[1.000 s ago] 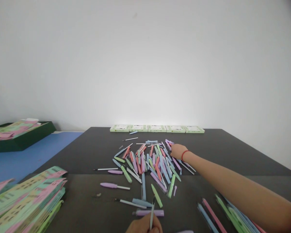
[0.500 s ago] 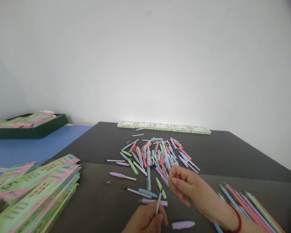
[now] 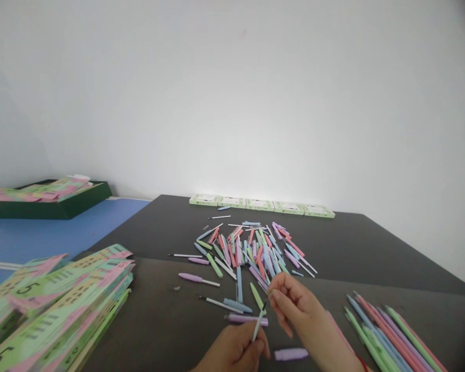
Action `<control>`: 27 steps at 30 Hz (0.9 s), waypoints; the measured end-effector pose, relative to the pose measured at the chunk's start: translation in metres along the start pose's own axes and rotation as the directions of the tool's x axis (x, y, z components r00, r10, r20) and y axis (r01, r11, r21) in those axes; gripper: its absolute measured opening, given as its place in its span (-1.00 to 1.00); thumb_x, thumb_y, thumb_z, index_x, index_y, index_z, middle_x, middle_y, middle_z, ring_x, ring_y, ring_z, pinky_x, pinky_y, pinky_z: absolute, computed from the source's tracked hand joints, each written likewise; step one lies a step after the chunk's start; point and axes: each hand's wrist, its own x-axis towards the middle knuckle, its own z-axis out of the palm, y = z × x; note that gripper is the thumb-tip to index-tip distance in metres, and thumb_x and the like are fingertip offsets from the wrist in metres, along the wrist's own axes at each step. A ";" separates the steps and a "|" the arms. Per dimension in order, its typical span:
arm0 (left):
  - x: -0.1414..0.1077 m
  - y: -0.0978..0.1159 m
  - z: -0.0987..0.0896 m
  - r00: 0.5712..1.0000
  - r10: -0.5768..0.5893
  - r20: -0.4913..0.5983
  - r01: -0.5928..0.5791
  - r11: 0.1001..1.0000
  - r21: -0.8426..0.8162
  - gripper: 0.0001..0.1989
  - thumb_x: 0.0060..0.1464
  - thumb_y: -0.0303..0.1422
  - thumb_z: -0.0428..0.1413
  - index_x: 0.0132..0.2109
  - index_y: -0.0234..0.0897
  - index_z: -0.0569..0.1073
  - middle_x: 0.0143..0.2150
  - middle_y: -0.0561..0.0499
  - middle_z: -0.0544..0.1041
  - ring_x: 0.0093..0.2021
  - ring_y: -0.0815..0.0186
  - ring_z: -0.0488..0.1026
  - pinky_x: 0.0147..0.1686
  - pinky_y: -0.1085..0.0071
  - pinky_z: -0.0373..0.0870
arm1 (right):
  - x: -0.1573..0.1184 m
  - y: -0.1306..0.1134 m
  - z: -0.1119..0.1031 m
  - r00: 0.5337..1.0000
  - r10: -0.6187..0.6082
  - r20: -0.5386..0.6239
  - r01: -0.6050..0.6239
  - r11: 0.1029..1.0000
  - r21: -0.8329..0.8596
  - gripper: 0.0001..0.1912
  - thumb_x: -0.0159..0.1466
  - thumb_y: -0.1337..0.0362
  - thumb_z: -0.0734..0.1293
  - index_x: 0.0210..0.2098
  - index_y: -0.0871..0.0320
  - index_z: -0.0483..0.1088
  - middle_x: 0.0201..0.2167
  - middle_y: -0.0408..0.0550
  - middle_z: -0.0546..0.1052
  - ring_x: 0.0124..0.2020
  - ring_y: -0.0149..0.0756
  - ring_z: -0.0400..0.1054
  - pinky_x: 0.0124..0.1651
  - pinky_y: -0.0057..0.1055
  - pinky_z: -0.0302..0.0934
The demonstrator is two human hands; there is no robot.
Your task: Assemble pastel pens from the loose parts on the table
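Observation:
At the bottom centre my left hand (image 3: 238,347) pinches a white pen refill (image 3: 258,324), its dark tip slanting up to the right. Just right of that tip, my right hand (image 3: 292,305) has thumb and fingertips pressed together; whatever they hold is too small to make out. A purple barrel (image 3: 246,319) and a green pen part (image 3: 257,296) lie behind the left hand. Below the right hand rests a purple cap piece (image 3: 290,354). Beyond both hands spreads a pile of coloured pen parts and white refills (image 3: 251,248).
Assembled-looking pens (image 3: 399,336) lie side by side at the right. Printed packets (image 3: 62,310) are stacked at the left front. A green tray (image 3: 62,209) of packets sits on a blue surface, far left. Flat boxes (image 3: 259,205) line the black table's (image 3: 151,227) back edge.
My right hand has shifted slightly down and left, closer to the refill tip. The refill in my left hand leans further right. A small blue piece now shows right of the pile.

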 end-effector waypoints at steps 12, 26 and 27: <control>0.000 -0.002 -0.001 0.998 0.053 0.031 -0.055 0.995 0.087 -0.59 0.24 -0.12 -0.18 -0.30 -0.34 0.38 -0.67 0.17 0.20 -0.66 0.47 0.14 -0.59 0.56 0.07 | -0.007 0.013 0.005 0.999 -0.020 0.029 0.023 0.995 -0.096 -0.83 0.29 0.19 0.18 -0.40 0.11 0.17 -0.63 -0.34 0.16 -0.68 -0.51 0.01 -0.61 -0.55 -0.06; -0.008 0.010 0.001 0.995 0.075 0.070 -0.092 0.952 0.293 -0.81 0.18 -0.42 -0.11 -0.27 -0.26 0.39 -0.59 0.15 0.29 -0.62 0.45 0.21 -0.56 0.57 0.12 | -0.027 0.016 0.002 0.987 0.081 0.137 -0.064 0.991 -0.120 -0.85 0.27 0.21 0.21 -0.39 0.13 0.30 -0.67 -0.29 0.29 -0.67 -0.48 0.09 -0.59 -0.54 -0.05; -0.009 0.012 0.002 0.996 0.054 0.072 -0.073 0.949 0.306 -0.85 0.15 -0.45 -0.08 -0.27 -0.26 0.38 -0.58 0.15 0.32 -0.61 0.45 0.22 -0.56 0.57 0.12 | -0.030 0.017 0.001 0.987 0.100 0.123 -0.087 0.990 -0.108 -0.83 0.26 0.19 0.22 -0.40 0.13 0.31 -0.66 -0.30 0.28 -0.67 -0.49 0.07 -0.60 -0.55 -0.05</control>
